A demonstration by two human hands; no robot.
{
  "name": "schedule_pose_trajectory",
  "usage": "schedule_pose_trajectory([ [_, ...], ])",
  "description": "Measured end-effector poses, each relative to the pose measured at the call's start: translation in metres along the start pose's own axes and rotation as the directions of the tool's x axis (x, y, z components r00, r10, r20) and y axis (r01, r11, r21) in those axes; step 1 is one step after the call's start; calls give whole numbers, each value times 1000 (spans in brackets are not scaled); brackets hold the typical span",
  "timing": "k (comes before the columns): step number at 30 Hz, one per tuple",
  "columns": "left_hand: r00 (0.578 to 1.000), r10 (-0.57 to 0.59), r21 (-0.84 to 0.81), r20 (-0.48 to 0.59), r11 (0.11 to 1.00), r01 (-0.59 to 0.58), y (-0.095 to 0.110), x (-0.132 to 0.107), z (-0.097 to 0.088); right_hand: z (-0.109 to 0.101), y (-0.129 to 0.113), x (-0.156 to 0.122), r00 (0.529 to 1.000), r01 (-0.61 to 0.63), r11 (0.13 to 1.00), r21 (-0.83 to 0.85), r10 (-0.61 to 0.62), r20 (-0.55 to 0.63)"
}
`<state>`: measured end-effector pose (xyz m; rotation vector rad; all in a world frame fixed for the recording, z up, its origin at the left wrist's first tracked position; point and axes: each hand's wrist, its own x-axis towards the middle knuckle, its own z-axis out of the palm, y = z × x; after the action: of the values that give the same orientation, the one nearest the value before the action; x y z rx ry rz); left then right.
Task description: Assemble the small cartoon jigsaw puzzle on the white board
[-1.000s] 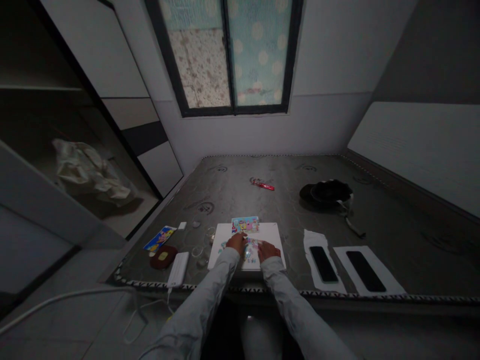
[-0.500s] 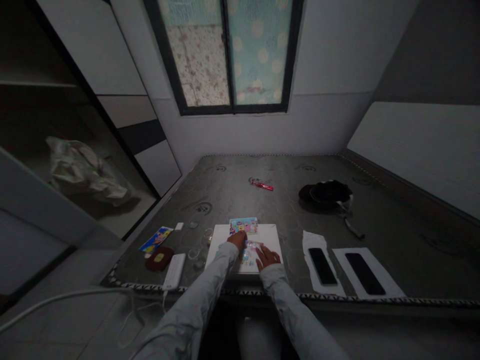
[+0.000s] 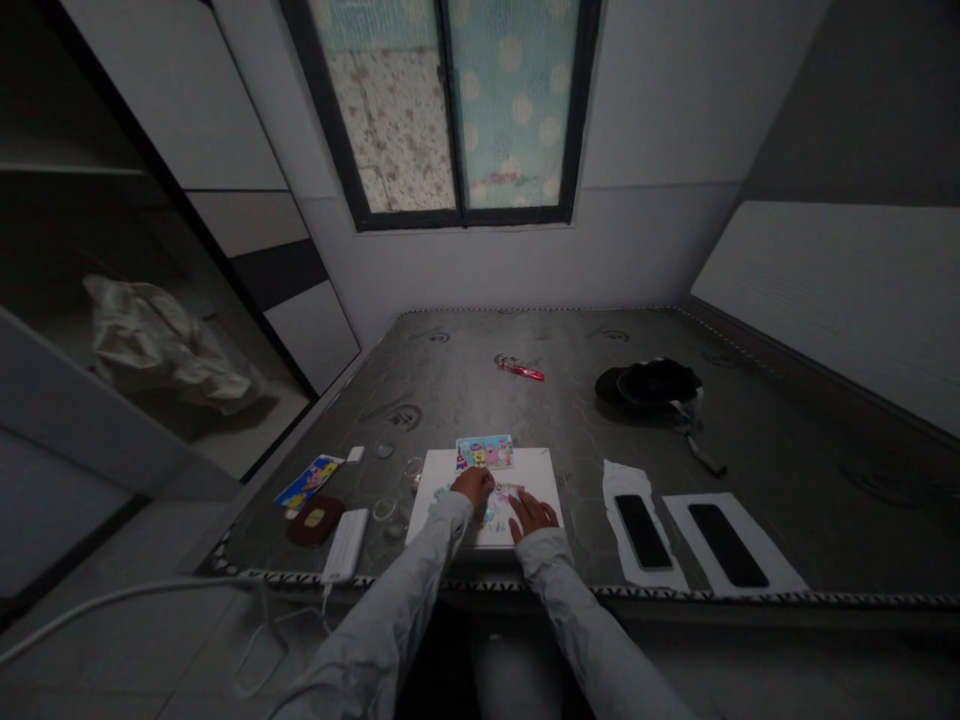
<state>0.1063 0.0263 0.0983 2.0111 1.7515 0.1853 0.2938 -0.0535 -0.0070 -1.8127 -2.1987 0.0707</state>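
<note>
1. While the head view is dim, both hands show on the white board (image 3: 536, 468) near the mattress (image 3: 570, 420) front edge. Left hand (image 3: 473, 486) is curled, fingertips pinched on the small colourful sticker sheet (image 3: 501, 500); whether it truly grips, cannot tell.
2. Right hand (image 3: 534, 514) lies flat and spread, pressing the sheet's right side, grasping nothing.
3. Against a second ago: right hand has opened out and slid slightly nearer; left hand is almost unmoved. Sheet stays mid-board.
4. Cartoon card (image 3: 485, 451) leans at the board's far edge, unchanged.
5. Right of the board: two black phones (image 3: 644, 531) on white paper. Left: power bank (image 3: 345, 545), dark round case (image 3: 314, 520), picture card (image 3: 309, 481). Far off: red pen (image 3: 520, 369), black cap (image 3: 649, 383). All unmoved.
</note>
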Motion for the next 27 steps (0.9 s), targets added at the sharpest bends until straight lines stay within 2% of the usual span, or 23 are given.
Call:
schedule_pose_trajectory([
  [6,999,-39,11,23,999,39,-2,3,-5,0,0,1,1000,-7,1000,18,7,11],
  [14,995,-92,68,39,994,89,-2,-4,-8,-5,-2,-1,1000,-5,999,32,4,20],
  [22,994,-72,62,86,996,67,2,0,-7,7,0,1,1000,-13,1000,22,13,-14],
  [27,991,-94,42,92,995,90,2,-2,-6,7,0,2,1000,-29,999,34,29,9],
])
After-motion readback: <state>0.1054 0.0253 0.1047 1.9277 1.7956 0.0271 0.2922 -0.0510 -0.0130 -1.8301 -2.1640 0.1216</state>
